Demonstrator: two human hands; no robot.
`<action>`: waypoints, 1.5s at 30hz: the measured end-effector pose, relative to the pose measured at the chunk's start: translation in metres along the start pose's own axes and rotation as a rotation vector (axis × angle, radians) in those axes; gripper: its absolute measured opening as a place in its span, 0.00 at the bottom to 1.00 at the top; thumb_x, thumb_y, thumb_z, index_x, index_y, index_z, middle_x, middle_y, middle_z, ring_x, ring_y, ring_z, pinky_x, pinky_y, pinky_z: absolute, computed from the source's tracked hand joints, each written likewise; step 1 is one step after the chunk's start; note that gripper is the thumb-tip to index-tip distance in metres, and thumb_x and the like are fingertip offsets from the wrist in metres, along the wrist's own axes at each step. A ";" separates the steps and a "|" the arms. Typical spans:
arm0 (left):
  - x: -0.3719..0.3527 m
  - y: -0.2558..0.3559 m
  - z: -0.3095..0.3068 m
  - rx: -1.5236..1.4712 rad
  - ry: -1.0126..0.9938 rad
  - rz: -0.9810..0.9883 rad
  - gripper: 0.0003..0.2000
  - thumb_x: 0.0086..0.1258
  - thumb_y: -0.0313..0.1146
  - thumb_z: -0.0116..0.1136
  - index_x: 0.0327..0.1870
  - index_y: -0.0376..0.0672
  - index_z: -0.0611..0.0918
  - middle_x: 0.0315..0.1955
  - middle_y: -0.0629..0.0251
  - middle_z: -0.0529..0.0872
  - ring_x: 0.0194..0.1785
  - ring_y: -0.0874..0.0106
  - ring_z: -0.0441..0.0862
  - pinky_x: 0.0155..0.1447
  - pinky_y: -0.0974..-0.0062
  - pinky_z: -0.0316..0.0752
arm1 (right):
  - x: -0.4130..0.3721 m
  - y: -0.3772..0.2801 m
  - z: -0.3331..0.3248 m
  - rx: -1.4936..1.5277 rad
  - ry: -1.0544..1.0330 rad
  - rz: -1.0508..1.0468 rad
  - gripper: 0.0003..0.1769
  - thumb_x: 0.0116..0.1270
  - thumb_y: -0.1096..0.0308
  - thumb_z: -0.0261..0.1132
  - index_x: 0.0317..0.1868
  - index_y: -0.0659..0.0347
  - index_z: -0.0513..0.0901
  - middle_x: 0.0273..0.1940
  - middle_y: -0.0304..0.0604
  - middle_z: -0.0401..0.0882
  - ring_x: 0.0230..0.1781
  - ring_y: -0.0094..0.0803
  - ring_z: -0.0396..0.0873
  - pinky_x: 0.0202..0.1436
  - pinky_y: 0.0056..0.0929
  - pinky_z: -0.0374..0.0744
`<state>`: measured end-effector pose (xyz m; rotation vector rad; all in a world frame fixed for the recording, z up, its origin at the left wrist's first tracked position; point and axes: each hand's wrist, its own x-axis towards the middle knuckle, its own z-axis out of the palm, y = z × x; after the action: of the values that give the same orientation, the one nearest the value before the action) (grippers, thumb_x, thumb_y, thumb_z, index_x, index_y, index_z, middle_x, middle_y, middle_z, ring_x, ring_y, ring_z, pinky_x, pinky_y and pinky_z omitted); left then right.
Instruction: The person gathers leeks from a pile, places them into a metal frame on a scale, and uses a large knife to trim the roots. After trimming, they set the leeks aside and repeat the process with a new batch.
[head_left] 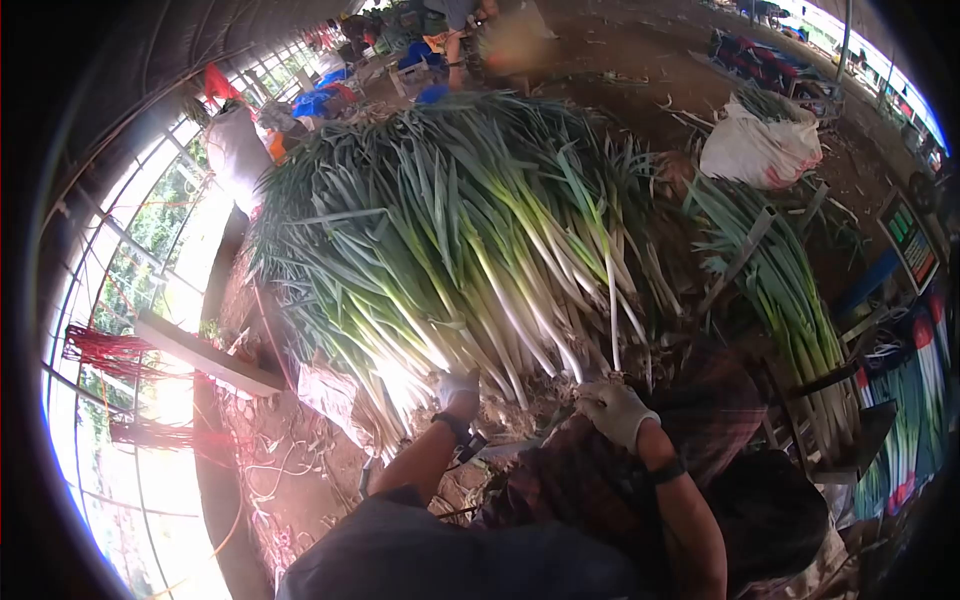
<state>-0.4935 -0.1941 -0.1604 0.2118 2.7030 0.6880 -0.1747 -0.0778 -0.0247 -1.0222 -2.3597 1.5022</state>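
A large pile of long green onions [450, 230] lies before me, leaves pointing away and white stalks with soiled roots towards me. My left hand [460, 395], in a pale glove, is among the stalk ends at the pile's near edge; its fingers are mostly hidden. To its right, my right hand [615, 412], gloved too, has its fingers curled together close to the roots. What it pinches, if anything, is too small to make out. Bands or watches show on both wrists.
More green onions [790, 300] lie in a metal rack [850, 440] at right, near a scale with a lit display [910, 240]. A white sack [765, 145] stands behind. Red ties [105, 355] hang left by a board [205, 355]. Another person's leg [454, 60] shows at the back.
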 end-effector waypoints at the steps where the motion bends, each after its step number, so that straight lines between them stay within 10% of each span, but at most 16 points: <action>1: -0.001 0.003 -0.001 0.038 -0.019 0.006 0.39 0.62 0.53 0.71 0.66 0.33 0.73 0.61 0.45 0.81 0.66 0.49 0.78 0.69 0.59 0.74 | 0.000 0.000 0.000 0.001 -0.002 0.002 0.20 0.73 0.62 0.65 0.58 0.68 0.84 0.55 0.56 0.86 0.58 0.43 0.85 0.63 0.33 0.80; 11: 0.019 0.019 0.004 0.023 -0.035 -0.152 0.34 0.55 0.50 0.74 0.57 0.32 0.82 0.54 0.46 0.86 0.59 0.54 0.85 0.65 0.62 0.79 | -0.004 -0.004 0.001 -0.023 -0.008 0.025 0.19 0.73 0.62 0.64 0.57 0.67 0.85 0.48 0.55 0.89 0.53 0.43 0.87 0.59 0.35 0.81; 17: -0.039 0.052 -0.101 -0.620 -0.355 0.064 0.22 0.63 0.39 0.72 0.46 0.26 0.81 0.34 0.59 0.85 0.30 0.69 0.83 0.31 0.71 0.79 | -0.001 0.009 0.005 -0.070 0.023 -0.037 0.18 0.74 0.61 0.64 0.55 0.66 0.85 0.47 0.55 0.89 0.51 0.42 0.88 0.56 0.35 0.82; 25: -0.047 0.036 -0.100 -0.834 -0.584 -0.023 0.14 0.68 0.35 0.67 0.42 0.30 0.83 0.28 0.64 0.82 0.27 0.72 0.80 0.31 0.74 0.81 | 0.032 -0.021 0.078 0.462 0.016 0.110 0.22 0.78 0.53 0.61 0.57 0.63 0.85 0.38 0.46 0.88 0.36 0.31 0.82 0.47 0.35 0.81; 31: -0.030 0.006 -0.077 -0.713 -0.602 0.272 0.13 0.69 0.37 0.66 0.41 0.33 0.84 0.27 0.67 0.82 0.28 0.73 0.79 0.30 0.74 0.78 | 0.051 -0.021 0.123 0.024 -0.220 -0.060 0.27 0.82 0.49 0.55 0.59 0.67 0.82 0.46 0.50 0.87 0.48 0.33 0.83 0.55 0.37 0.79; 35: -0.033 0.001 -0.068 -0.864 -0.650 0.135 0.14 0.69 0.39 0.67 0.41 0.34 0.85 0.27 0.69 0.81 0.27 0.75 0.78 0.30 0.75 0.76 | 0.056 -0.012 0.139 0.348 -0.079 0.002 0.29 0.80 0.47 0.57 0.65 0.65 0.79 0.50 0.47 0.88 0.56 0.38 0.83 0.61 0.36 0.78; 41: -0.034 0.004 -0.084 -0.854 -0.792 0.068 0.12 0.73 0.36 0.63 0.47 0.34 0.85 0.30 0.68 0.84 0.32 0.74 0.81 0.35 0.75 0.78 | 0.054 -0.009 0.141 0.370 -0.485 0.254 0.30 0.77 0.47 0.61 0.67 0.61 0.80 0.47 0.42 0.88 0.45 0.26 0.82 0.48 0.28 0.81; 45: -0.012 -0.022 -0.058 -1.082 -0.938 0.144 0.15 0.78 0.36 0.58 0.55 0.31 0.82 0.36 0.64 0.87 0.42 0.73 0.85 0.43 0.74 0.80 | 0.047 -0.036 0.123 0.250 -0.374 0.284 0.28 0.75 0.50 0.65 0.65 0.63 0.81 0.43 0.38 0.88 0.40 0.22 0.80 0.45 0.25 0.79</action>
<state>-0.5046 -0.2410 -0.1202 0.3260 1.2201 1.4931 -0.2846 -0.1492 -0.0630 -1.1313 -2.2327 2.2007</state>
